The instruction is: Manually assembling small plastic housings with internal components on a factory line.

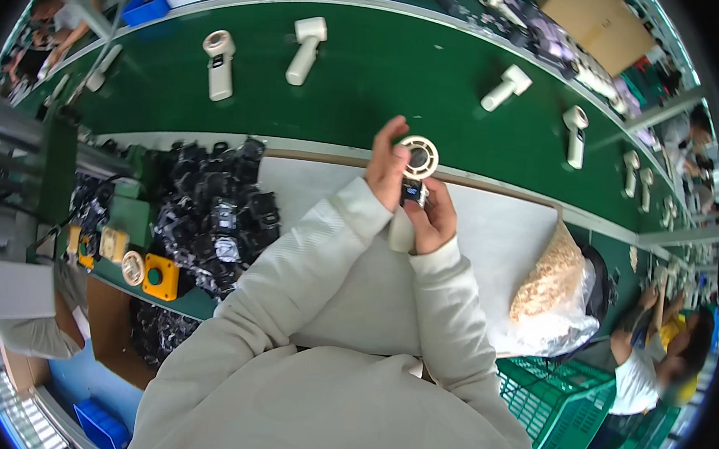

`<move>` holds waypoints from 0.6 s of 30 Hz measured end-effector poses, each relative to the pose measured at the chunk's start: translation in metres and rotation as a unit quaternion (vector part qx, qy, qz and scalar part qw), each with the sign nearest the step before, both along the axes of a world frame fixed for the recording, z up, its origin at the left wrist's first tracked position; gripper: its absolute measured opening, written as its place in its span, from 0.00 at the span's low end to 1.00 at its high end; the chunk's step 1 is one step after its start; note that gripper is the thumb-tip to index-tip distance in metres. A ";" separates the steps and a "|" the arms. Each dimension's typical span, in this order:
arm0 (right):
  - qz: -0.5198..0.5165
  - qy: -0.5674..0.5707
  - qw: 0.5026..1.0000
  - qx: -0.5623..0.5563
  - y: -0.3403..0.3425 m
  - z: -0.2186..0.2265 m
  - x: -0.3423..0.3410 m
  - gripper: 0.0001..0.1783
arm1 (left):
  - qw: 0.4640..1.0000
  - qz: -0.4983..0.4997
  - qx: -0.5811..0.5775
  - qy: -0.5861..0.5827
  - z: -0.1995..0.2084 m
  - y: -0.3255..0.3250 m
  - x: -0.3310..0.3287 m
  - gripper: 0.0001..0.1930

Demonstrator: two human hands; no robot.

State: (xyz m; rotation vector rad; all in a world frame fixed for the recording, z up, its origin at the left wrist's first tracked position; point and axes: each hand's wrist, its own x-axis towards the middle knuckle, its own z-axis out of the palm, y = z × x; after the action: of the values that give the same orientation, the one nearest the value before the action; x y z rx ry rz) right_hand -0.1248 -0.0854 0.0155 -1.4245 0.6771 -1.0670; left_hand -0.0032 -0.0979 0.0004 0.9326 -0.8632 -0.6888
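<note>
A pale handheld fan (418,157) with a round ringed head and a small lit dark display is held over the mat. My right hand (434,219) is closed round its handle, the thumb just below the display. My left hand (388,166) grips the left rim of the head. Its thumb rests on the ring, one finger points up, and its other fingers are partly hidden. The light-grey mat (354,296) lies under both forearms.
Several similar fans, one a pale fan (220,66), lie on the green conveyor (372,65) ahead. Left are a heap of black wrapped parts (221,214) and a yellow button box (160,277). Right are a bag of beige pieces (551,278) and a green crate (552,408). People sit farther off.
</note>
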 end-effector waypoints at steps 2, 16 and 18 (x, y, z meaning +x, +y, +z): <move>-0.038 -0.043 0.998 0.004 -0.017 -0.004 0.008 0.25 | 1.000 -0.020 0.008 -0.006 -0.001 0.002 -0.001 0.25; -0.040 -0.041 0.998 -0.012 -0.057 -0.002 0.021 0.23 | 0.993 -0.036 0.067 -0.085 0.000 0.007 -0.006 0.21; -0.039 -0.033 0.999 -0.014 -0.057 -0.001 0.021 0.23 | 0.994 -0.034 0.060 -0.081 0.002 0.006 -0.006 0.21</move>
State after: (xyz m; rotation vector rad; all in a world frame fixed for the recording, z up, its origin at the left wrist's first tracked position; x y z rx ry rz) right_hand -0.1034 -0.1427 0.0146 -1.3897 0.6770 -1.1828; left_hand -0.0089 -0.0915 0.0021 1.0830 -1.0094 -0.7362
